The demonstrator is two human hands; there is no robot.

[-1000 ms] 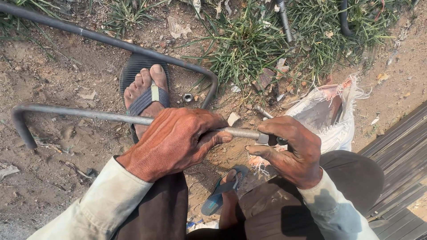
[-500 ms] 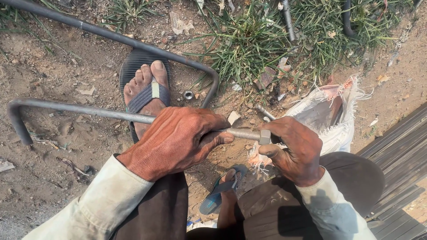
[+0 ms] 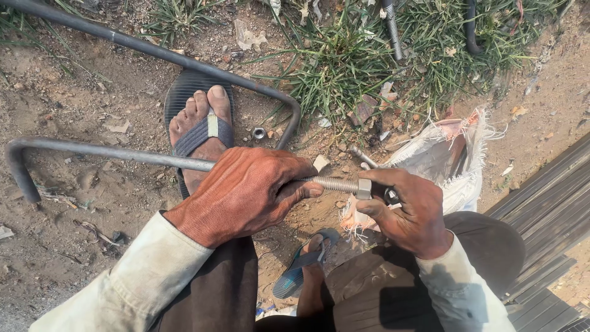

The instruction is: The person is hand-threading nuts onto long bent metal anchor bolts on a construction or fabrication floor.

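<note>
Our left hand (image 3: 246, 193) clamped the bent rod (image 3: 110, 152) steady; right hand (image 3: 409, 212) fingers pinched the nut (image 3: 364, 188), best kept square to the thread.

Dull grey threaded metal rod (image 3: 335, 183)

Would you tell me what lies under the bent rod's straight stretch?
Under the bent rod lie a sandalled foot and bare dirt; the left hand covers whatever sits beneath its grip.
</note>
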